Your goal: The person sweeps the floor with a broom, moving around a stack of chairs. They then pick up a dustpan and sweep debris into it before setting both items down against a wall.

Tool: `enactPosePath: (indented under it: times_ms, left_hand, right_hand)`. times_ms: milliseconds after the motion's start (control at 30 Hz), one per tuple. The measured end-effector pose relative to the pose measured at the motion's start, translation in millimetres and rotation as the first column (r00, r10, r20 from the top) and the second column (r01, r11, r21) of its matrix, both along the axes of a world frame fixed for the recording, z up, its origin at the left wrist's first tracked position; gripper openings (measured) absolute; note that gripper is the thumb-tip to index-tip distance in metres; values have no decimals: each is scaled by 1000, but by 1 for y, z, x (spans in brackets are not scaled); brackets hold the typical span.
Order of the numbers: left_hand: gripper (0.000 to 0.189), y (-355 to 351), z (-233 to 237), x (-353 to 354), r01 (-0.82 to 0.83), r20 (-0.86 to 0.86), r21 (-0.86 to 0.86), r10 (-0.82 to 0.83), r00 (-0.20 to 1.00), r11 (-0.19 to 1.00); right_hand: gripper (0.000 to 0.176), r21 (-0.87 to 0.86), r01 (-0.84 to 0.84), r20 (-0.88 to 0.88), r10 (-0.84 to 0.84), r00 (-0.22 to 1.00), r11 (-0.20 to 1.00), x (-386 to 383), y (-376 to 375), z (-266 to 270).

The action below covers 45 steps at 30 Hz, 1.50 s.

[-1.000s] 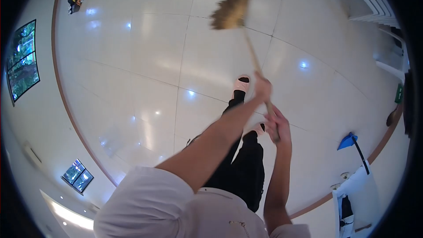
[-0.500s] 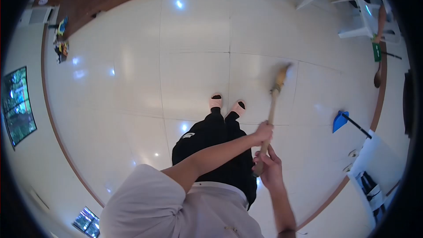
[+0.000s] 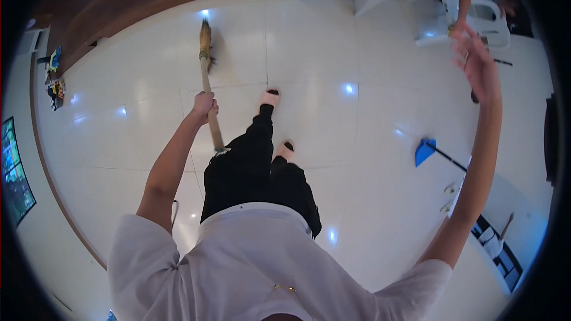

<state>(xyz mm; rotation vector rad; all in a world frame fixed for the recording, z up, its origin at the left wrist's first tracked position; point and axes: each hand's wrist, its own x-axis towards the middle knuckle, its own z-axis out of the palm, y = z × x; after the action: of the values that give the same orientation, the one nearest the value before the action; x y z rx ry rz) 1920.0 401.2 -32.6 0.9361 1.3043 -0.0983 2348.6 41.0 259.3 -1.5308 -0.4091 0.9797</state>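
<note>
The left hand is clenching the broom partway along its handle, presumably because one hand is steering it more easily there. The bristles are pointing toward the floor's far left edge, where a dark wooden platform is standing; whether they are touching the floor is hard to tell. The right hand is stretching aside, fingers spread, grasping nothing, perhaps as a counterweight. A blue dustpan is resting near the floor's right edge, probably for keeping it out of the way.
</note>
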Motion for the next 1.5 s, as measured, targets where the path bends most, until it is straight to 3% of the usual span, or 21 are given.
enactPosePath:
  times_ms: [100,167,300,367,400,467,600,767,833,933,1067,1133,1167,1200,1233,1267,1300,1333,1400,1467,1500]
  left_hand:
    - [7,34,-38,61,-9,-50,126,16,999,992]
    - [9,53,-73,101,32,-41,174,-25,999,984]
    - [22,46,-74,205,193,-197,195,-154,968,962]
    - [21,36,-65,243,331,-266,283,-258,929,900]
    - [21,36,-73,252,339,-267,282,-266,926,897]
    - [47,34,-91,272,670,-407,215,-559,723,711]
    - [49,-3,-116,247,865,-517,242,-695,499,440]
    - [46,-59,-57,191,880,-351,-29,-829,435,474]
    - [45,-93,-39,182,824,-240,-149,-829,506,546]
    - [34,-137,-52,160,845,-134,-206,-869,475,494]
    - [36,-149,-46,147,808,-93,-201,-832,546,553]
    - [36,-139,6,163,971,-102,-221,-993,67,88]
    - [34,-136,43,166,888,-343,235,-889,-305,-395]
    - [30,-139,86,170,857,-192,440,-960,-203,-269]
    - [26,-144,132,172,788,-11,606,-992,-129,-109]
    - [22,-160,176,176,709,266,705,-934,-238,20]
    - [32,-180,223,173,723,585,659,-745,-321,207]
    - [46,-197,266,162,674,589,719,-663,-461,170]
    - [60,-240,313,126,777,824,561,-283,-490,285]
    - [39,-269,346,90,751,848,465,8,-530,469]
    - [39,-273,354,92,741,844,470,3,-537,480]
  right_hand:
    - [44,-217,-218,-2,223,975,952,-44,63,1]
    - [46,-276,-421,-201,376,904,864,-69,94,-4]
    - [48,-267,-435,-297,356,886,860,-71,88,-11]
    - [49,-269,-130,-128,98,987,954,-67,71,3]
    - [49,-269,-122,-129,89,988,956,-72,61,9]
    - [52,-404,22,-85,-62,994,914,-68,37,24]
    - [56,-521,164,73,-148,986,837,-67,-17,71]
    - [64,-464,409,420,-210,883,786,-95,-74,118]
    - [68,-315,496,257,-430,866,810,-113,-77,106]
    - [71,-345,176,-286,-282,916,922,-152,-42,-7]
    - [48,-356,-163,-753,-179,633,920,-271,74,-180]
    - [43,-284,-72,-756,-177,630,956,-281,89,-224]
    - [39,-230,18,-759,-191,622,973,-285,91,-242]
    - [39,-220,26,-763,-189,618,975,-287,83,-264]
    - [32,89,210,-461,-146,875,974,-288,68,-285]
    - [26,426,236,-77,-225,971,873,-284,58,-296]
    - [21,31,363,-592,-276,758,931,-257,57,-267]
    - [16,-358,227,-864,-414,287,905,-225,56,-232]
    - [15,-288,255,-911,-346,223,923,-199,37,-227]
    - [17,-269,241,-920,-323,222,933,-179,24,-226]
    - [19,-256,219,-930,-302,209,941,-173,17,-223]
